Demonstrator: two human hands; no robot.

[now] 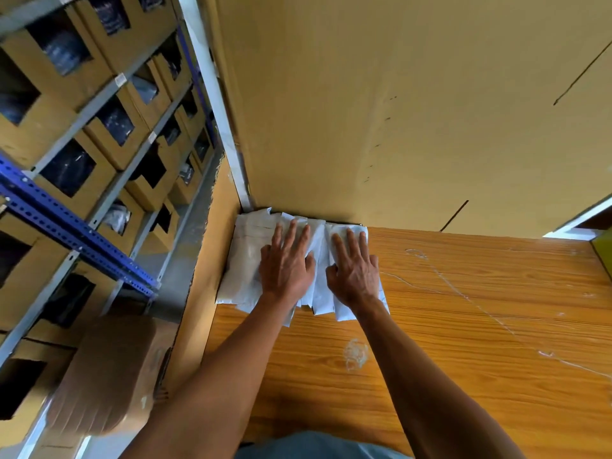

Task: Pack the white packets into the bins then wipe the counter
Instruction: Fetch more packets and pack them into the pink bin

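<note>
Cardboard bins (63,91) fill the blue-and-grey shelving (76,226) at the left of the frame, dark bagged items inside. Lower left — a blurred brown box (109,376). White packets (251,260) lie fanned at frame centre, in the far left corner of the wooden counter (463,326), against the tan wall (397,111). Left hand (286,265) and right hand (354,271) both press flat on them — fingers straight, spread, gripping nothing.

Head cam, looks fwd and down, close over wooden counter (463,326), single view
</note>
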